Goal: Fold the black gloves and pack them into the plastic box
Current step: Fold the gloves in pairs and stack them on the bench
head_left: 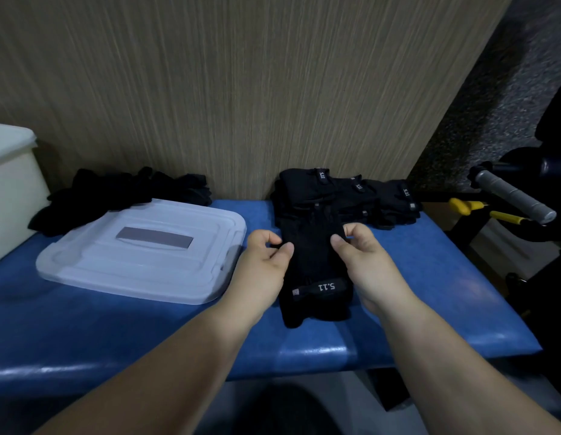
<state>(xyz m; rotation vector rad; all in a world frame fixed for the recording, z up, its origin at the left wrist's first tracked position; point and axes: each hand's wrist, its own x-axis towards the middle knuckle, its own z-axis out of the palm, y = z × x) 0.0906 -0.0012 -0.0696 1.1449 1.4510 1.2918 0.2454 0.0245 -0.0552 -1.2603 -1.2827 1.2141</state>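
A black glove point(313, 271) with a "5.11" wrist strap lies flat on the blue padded bench point(429, 277), cuff towards me. My left hand point(266, 255) pinches its left edge near the finger end. My right hand point(360, 252) pinches the right edge opposite. Behind it sits a stack of folded black gloves point(342, 193). A loose heap of black gloves point(122, 193) lies at the back left. The translucent plastic box lid point(147, 249) rests flat on the bench to the left. A white plastic box point(9, 183) stands at the far left edge.
A wood-grain wall panel point(241, 89) rises right behind the bench. To the right, off the bench, are a grey foam-grip bar point(511, 196) and yellow-handled tools point(467, 205). The bench's front edge runs just beyond my forearms.
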